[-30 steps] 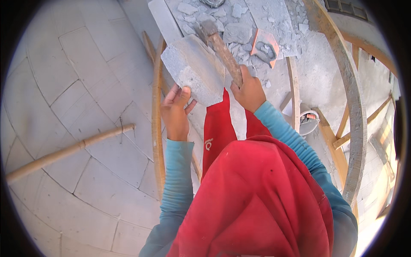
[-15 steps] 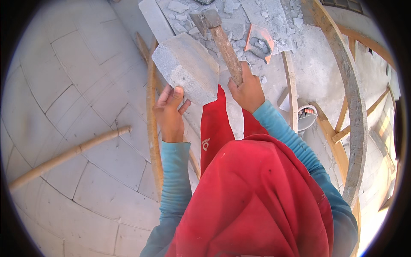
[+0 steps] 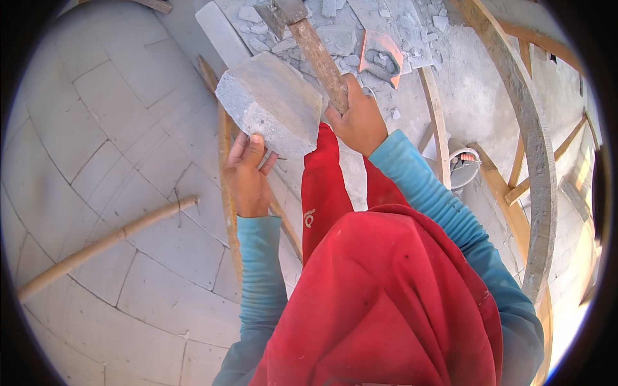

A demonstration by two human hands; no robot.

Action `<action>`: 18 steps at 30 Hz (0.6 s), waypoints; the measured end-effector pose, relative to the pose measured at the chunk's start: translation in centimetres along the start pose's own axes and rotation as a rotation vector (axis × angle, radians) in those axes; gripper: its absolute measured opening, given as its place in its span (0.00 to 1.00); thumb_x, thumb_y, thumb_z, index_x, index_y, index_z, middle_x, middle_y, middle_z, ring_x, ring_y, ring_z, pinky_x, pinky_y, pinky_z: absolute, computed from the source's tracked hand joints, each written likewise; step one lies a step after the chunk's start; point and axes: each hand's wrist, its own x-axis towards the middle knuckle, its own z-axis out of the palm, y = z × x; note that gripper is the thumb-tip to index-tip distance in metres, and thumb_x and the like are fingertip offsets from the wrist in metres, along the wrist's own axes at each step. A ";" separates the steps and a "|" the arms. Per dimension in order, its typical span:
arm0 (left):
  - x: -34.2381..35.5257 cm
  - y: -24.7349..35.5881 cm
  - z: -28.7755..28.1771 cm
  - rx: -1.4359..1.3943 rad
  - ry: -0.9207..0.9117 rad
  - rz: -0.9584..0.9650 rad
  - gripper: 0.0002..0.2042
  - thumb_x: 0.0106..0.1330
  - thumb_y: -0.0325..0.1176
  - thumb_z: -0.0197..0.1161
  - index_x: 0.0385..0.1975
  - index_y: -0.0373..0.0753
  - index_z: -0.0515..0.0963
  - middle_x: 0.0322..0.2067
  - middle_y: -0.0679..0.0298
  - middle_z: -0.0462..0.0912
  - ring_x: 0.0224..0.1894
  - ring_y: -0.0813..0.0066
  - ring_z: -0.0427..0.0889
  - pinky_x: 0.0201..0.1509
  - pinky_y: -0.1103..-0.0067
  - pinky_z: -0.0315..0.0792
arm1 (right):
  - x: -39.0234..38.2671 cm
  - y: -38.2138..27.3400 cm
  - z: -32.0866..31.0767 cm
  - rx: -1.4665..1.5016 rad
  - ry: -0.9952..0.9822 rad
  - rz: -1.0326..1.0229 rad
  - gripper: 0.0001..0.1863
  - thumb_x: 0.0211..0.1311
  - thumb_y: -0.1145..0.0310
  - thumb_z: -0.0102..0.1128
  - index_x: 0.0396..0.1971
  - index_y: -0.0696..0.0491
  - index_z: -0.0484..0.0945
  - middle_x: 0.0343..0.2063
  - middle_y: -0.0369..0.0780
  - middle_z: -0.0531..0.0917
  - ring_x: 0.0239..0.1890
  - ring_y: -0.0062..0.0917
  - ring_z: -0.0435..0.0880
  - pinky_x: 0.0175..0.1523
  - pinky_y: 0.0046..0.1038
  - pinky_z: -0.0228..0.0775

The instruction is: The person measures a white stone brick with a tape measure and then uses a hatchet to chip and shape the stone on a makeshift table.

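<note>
A pale grey, rough-sided masonry block (image 3: 278,103) is held tilted in front of my knees. My left hand (image 3: 250,172) grips its lower edge, with the thumb on the near face and the fingers partly hidden underneath. My right hand (image 3: 362,121) is wrapped round the worn wooden handle of a hatchet (image 3: 320,61). Its dark metal head, flared on one side, is raised beyond the block's far right edge, apart from it in the picture. An orange float (image 3: 364,59) with a dark handle lies past my right hand among broken chips.
Grey boards (image 3: 418,38) strewn with stone fragments lie ahead. A long pale slab (image 3: 222,32) is beside them. Wooden posts (image 3: 537,161) stand at right, near a bucket (image 3: 465,172) with things inside. At left, a round pole (image 3: 109,241) crosses before a block wall (image 3: 71,148).
The block and both hands have shifted slightly left in the picture. The hatchet has moved up and left, its head now nearer the top edge. Both grips are kept.
</note>
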 end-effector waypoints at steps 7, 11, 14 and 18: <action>0.7 0.3 0.4 0.016 -0.053 0.013 0.31 0.73 0.42 0.64 0.70 0.29 0.66 0.61 0.53 0.77 0.63 0.54 0.76 0.69 0.58 0.66 | 2.7 6.8 2.0 -0.267 -0.154 -0.015 0.32 0.57 0.69 0.65 0.59 0.62 0.63 0.30 0.62 0.82 0.36 0.60 0.83 0.45 0.53 0.75; 0.1 -0.2 0.0 0.013 0.004 0.008 0.32 0.73 0.42 0.64 0.71 0.29 0.65 0.62 0.52 0.77 0.64 0.54 0.76 0.69 0.58 0.66 | 1.3 1.2 -0.7 -0.130 -0.085 -0.050 0.30 0.57 0.68 0.65 0.57 0.61 0.64 0.29 0.61 0.82 0.36 0.61 0.83 0.45 0.54 0.74; 0.3 -0.5 -0.2 0.007 -0.005 0.016 0.32 0.74 0.42 0.64 0.71 0.29 0.65 0.62 0.52 0.76 0.63 0.55 0.76 0.69 0.60 0.66 | 0.7 0.7 0.1 -0.044 0.008 -0.053 0.30 0.57 0.67 0.65 0.57 0.61 0.65 0.29 0.61 0.83 0.36 0.61 0.83 0.46 0.55 0.74; 0.5 -0.3 0.2 0.012 -0.050 0.014 0.32 0.74 0.41 0.64 0.71 0.29 0.65 0.62 0.53 0.76 0.63 0.56 0.77 0.69 0.61 0.68 | 3.0 7.8 3.1 -0.270 -0.151 0.003 0.30 0.57 0.66 0.65 0.57 0.60 0.66 0.31 0.60 0.83 0.36 0.61 0.83 0.46 0.54 0.73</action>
